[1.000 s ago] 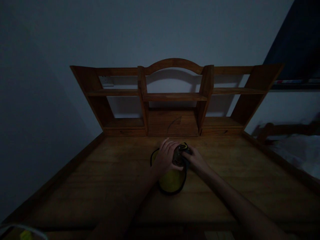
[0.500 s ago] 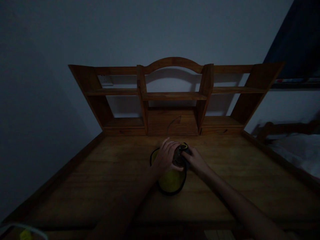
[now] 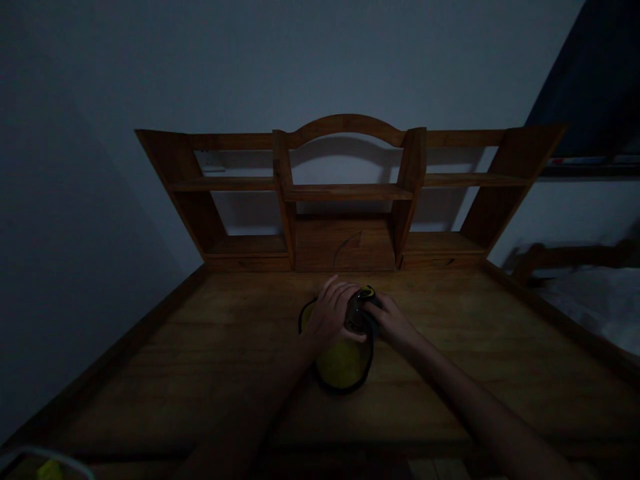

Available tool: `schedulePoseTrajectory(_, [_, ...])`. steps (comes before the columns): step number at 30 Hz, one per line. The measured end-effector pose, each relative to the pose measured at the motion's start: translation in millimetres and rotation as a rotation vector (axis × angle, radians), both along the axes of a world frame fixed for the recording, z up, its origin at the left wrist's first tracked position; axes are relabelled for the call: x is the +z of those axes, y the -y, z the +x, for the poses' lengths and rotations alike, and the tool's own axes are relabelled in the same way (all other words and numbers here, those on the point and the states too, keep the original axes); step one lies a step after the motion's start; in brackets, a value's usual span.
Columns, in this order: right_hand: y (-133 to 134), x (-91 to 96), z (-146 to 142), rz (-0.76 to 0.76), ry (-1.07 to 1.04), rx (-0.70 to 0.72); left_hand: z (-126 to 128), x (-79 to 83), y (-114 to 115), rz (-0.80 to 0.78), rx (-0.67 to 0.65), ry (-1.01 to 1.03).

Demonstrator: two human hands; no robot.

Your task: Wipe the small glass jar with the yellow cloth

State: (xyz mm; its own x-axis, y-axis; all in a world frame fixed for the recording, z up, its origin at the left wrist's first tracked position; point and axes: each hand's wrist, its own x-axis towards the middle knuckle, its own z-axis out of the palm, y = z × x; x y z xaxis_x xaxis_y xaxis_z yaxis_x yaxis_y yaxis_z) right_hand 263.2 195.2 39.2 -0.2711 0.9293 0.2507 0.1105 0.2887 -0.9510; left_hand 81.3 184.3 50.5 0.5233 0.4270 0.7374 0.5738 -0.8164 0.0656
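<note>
A yellow cloth with a black edge (image 3: 341, 368) lies on the wooden desk under my hands, one part of it folded up on the right. On top of it is a dark, shiny, rounded object, glass-like (image 3: 355, 313); the dim light hides its exact kind. My left hand (image 3: 333, 315) curls around that object's left side, thumb below and fingers above. Bunched cloth is pinched in my right hand (image 3: 387, 315), pressed against the object's right side and upper rim.
A wooden shelf unit (image 3: 345, 193) with several compartments stands along the back of the desk (image 3: 225, 347). Raised wooden edges run down both sides. At the lower left is a pale curved rim with something yellow (image 3: 50, 470). A bed (image 3: 595, 293) stands at the right.
Both hands keep almost the same place and grip on the object and cloth. The view has shifted very slightly.
</note>
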Motion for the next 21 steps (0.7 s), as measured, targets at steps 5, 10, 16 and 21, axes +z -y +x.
schedulePoseTrajectory(5, [2.1,-0.7,-1.8,-0.007,-0.050,0.058,-0.6,1.6,2.2,0.002,0.010,0.033])
schedulePoseTrajectory(10, [1.8,-3.3,-2.3,0.004,-0.046,0.058,0.0,3.5,5.2,-0.018,0.019,0.034])
schedulePoseTrajectory(16, [1.2,-3.2,-0.9,0.003,0.009,0.017,0.6,3.7,5.1,-0.003,0.020,0.038])
schedulePoseTrajectory(21, [2.1,-3.0,-2.2,0.013,-0.008,-0.003,-0.1,1.8,3.5,0.009,0.015,0.044])
